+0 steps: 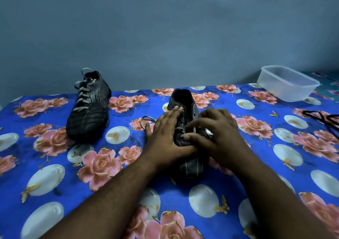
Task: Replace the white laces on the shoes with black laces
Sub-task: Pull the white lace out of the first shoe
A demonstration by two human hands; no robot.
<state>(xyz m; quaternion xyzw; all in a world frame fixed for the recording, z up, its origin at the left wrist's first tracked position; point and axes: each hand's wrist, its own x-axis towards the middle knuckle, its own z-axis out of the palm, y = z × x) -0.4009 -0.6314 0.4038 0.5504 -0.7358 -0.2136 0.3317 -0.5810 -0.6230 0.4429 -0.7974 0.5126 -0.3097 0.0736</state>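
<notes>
A dark striped shoe (185, 103) lies in the middle of the table with its toe toward me and most of its eyelets bare. My left hand (165, 134) rests flat on its left side, fingers straight. My right hand (216, 128) curls over the lower eyelets and pinches the white lace (180, 129) there. A loose loop of that lace (146, 118) lies on the cloth left of the shoe. The second shoe (89, 108) stands at the back left, fully laced in white. Black laces (322, 118) lie at the right edge.
A blue cloth with pink roses (102, 163) covers the table. A clear plastic tub (288, 82) sits at the back right corner. A blue-grey wall stands right behind the table.
</notes>
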